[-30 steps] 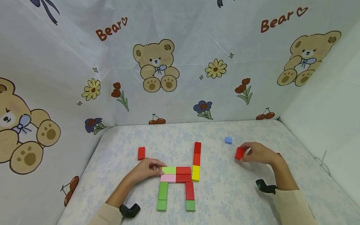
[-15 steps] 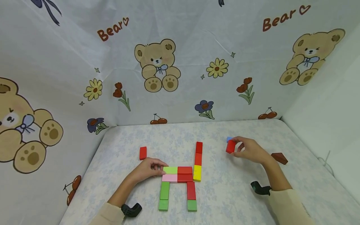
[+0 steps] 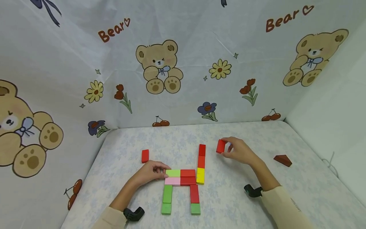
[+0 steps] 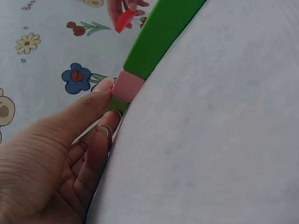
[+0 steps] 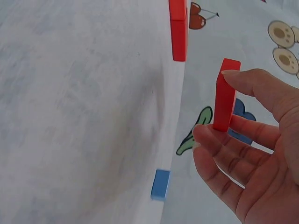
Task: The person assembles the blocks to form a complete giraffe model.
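Above the desk (image 3: 228, 197), right of the red-and-yellow column (image 3: 201, 162), holding a red block (image 3: 220, 146) pinched in the right hand (image 3: 238, 151); farther left on the desk, gripping the light-green block (image 3: 173, 173), laid against the pink block (image 3: 172, 181), with the left hand (image 3: 150, 173).

Head looks down; wrists (closer) share red block (image 5: 226, 99).

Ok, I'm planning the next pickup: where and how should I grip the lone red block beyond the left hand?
I'd pinch the lone red block across the middle of its long sides, from above. It seems to lie flat, narrow from left to right, with no block against those sides; the left hand is close to its near end.
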Tool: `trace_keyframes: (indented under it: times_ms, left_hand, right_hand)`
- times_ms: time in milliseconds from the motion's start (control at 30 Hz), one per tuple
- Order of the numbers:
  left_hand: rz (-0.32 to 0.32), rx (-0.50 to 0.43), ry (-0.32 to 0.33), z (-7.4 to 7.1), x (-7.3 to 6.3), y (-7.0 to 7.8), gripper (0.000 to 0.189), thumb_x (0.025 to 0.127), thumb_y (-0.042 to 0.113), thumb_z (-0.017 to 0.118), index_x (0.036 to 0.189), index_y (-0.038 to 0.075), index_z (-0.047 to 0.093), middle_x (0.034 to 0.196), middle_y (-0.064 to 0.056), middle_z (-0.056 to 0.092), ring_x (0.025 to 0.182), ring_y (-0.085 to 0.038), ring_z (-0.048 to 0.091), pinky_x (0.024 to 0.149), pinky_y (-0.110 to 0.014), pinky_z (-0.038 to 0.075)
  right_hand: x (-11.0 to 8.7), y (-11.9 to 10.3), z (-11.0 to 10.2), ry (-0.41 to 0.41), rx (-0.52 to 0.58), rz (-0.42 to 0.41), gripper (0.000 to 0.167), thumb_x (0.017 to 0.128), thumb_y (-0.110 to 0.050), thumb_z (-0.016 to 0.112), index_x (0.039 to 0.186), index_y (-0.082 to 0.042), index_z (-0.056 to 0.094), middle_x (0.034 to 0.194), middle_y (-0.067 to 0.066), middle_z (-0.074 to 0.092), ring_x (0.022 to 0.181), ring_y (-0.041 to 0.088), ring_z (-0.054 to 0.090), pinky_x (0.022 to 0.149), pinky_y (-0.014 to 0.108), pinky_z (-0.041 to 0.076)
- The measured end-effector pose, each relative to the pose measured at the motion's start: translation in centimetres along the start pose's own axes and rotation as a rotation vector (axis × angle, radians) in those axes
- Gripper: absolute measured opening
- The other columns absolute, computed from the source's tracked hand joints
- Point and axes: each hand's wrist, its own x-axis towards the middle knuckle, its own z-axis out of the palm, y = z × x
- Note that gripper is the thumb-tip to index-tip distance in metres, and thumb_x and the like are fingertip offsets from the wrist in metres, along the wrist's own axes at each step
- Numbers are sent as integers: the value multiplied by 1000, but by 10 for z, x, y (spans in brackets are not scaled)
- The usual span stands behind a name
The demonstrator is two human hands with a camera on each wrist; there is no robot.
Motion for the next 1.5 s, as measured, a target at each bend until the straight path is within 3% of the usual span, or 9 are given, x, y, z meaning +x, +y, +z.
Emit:
trace_keyframes:
  times_ms: [233, 500, 900, 1033, 1300, 1500]
  left_hand:
    - [-6, -15, -9, 2, -1, 1, 28, 85, 17, 84, 113, 17, 78, 87, -4, 67, 61, -12, 55, 57, -23, 47]
    - [5, -14, -1, 0, 0, 0, 28, 86, 16, 83, 113, 16, 78, 86, -5, 66, 60, -12, 54, 56, -23, 46]
    - [5, -7, 0, 0, -1, -2, 28, 86, 17, 83, 113, 17, 79, 86, -4, 67, 60, -11, 54, 57, -23, 47]
    - [-3, -13, -4, 0, 0, -2, 28, 86, 17, 83, 114, 16, 78, 87, -5, 67, 60, -10, 53, 56, -23, 46]
    - [-21, -21, -5, 0, 0, -1, 29, 84, 19, 85, 113, 19, 79, 86, -4, 67, 61, -11, 54, 57, -23, 46]
    - [-30, -18, 10, 0, 1, -3, 29, 84, 19, 86, 112, 20, 79, 78, -4, 65, 65, -11, 53, 59, -22, 44]
  right_hand:
    - [21, -14, 8, -10, -95, 38, 68, 82, -18, 85, 140, 1, 56, 117, 17, 66, 79, 19, 58, 60, 26, 52]
    - [51, -23, 13, -15, -159, 10, 67, 83, -24, 85, 138, 2, 58, 118, 20, 67, 82, 22, 58, 67, 32, 55]
    - [89, -14, 20, -94, -213, 49, 61, 84, -27, 83, 133, 2, 62, 119, 20, 66, 103, 31, 61, 86, 46, 55]
    - [99, -8, 23, -125, -215, 68, 61, 84, -27, 83, 134, 1, 62, 117, 19, 66, 103, 31, 61, 87, 47, 54]
    - [111, 7, 31, -175, -113, 167, 64, 83, -28, 85, 135, 0, 61, 108, 14, 66, 95, 27, 58, 77, 35, 55]
    - [112, 13, 33, -163, 65, 228, 58, 91, -27, 78, 136, 3, 58, 104, 16, 64, 80, 23, 60, 67, 30, 55]
